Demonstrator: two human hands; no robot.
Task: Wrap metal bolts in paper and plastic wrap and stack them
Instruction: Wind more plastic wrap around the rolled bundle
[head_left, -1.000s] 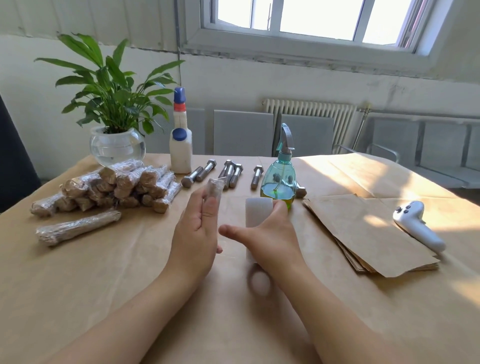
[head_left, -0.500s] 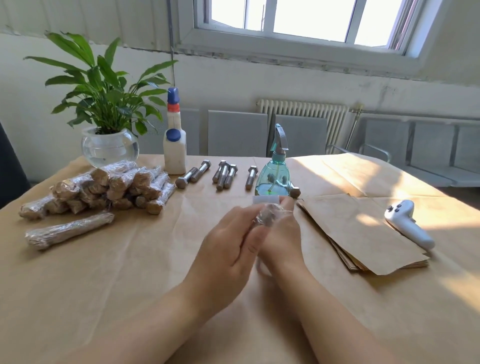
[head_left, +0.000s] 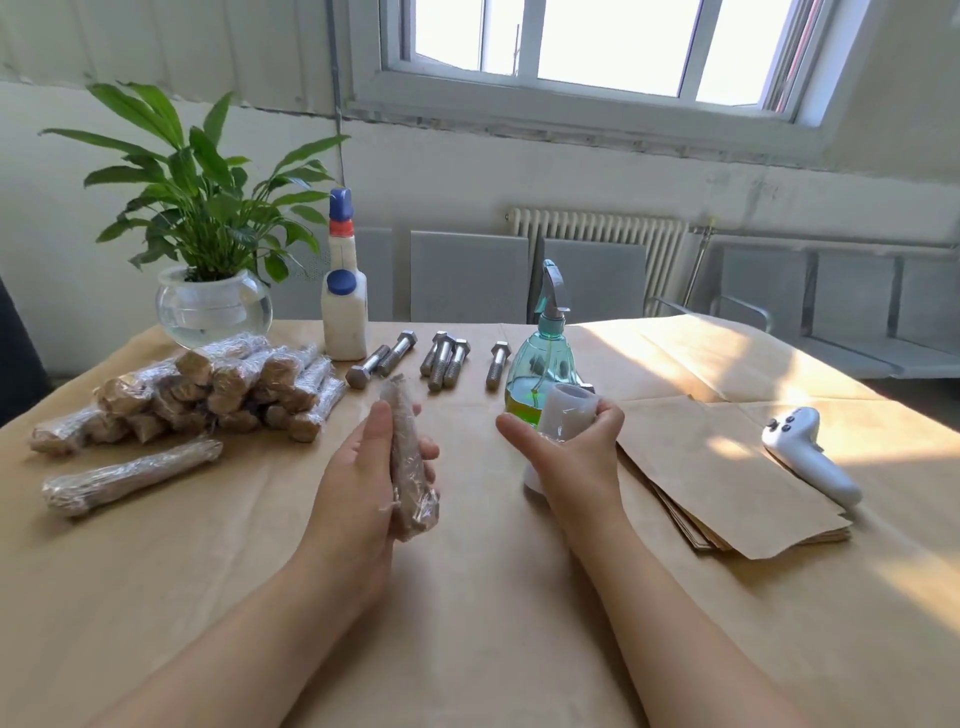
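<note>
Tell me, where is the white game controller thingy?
The white controller lies on the table's far right in the head view, beside the stack of brown paper sheets, to the right of the right hand.

A plain workroom or office. Paper-covered worktop, radiator under the window, metal bench seats.

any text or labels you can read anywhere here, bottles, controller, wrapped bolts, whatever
None can be read.
White glue bottle: no label shows on the side facing the camera.
Spray bottle: no print shows.
White controller: dark buttons only, any marks too small to tell.
Wrapped bolt in the left hand, roll of plastic wrap in the right hand, wrapped stack: plain.
</note>
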